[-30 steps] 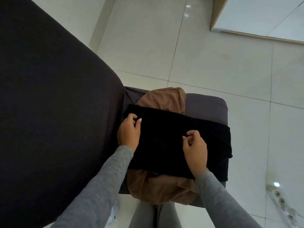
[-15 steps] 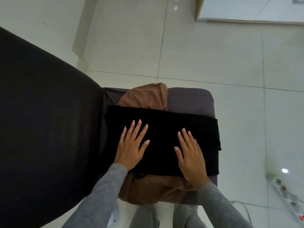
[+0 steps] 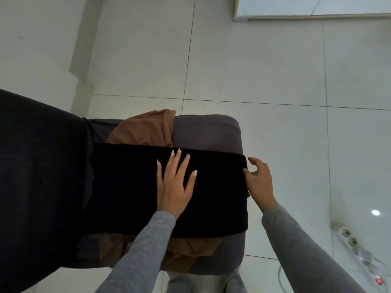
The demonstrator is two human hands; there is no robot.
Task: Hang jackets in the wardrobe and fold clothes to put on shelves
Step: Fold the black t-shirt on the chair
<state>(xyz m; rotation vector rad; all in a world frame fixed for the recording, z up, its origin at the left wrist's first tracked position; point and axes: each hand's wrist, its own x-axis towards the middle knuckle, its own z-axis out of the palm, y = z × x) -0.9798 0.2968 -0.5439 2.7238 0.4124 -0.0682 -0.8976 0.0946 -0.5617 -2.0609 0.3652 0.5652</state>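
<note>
A black garment (image 3: 127, 187), folded into a wide band, lies across a dark grey sofa arm (image 3: 207, 132). Under it sits a crumpled brown garment (image 3: 143, 130), showing beyond the far and near edges of the black one. My left hand (image 3: 174, 182) presses flat on the middle of the black garment with fingers spread. My right hand (image 3: 259, 182) is at the garment's right end, thumb touching the edge and fingers loosely bent over the floor side, not closed on the cloth.
The dark sofa body (image 3: 38, 176) fills the left. Pale tiled floor (image 3: 254, 70) surrounds the arm. A white power strip (image 3: 349, 237) with cables lies on the floor at the lower right. A wooden-edged white panel (image 3: 306, 9) sits at the top right.
Both hands slid rightward along the black garment. The left hand moved from its left part to the middle; the right hand left the top surface and reached the right end.
</note>
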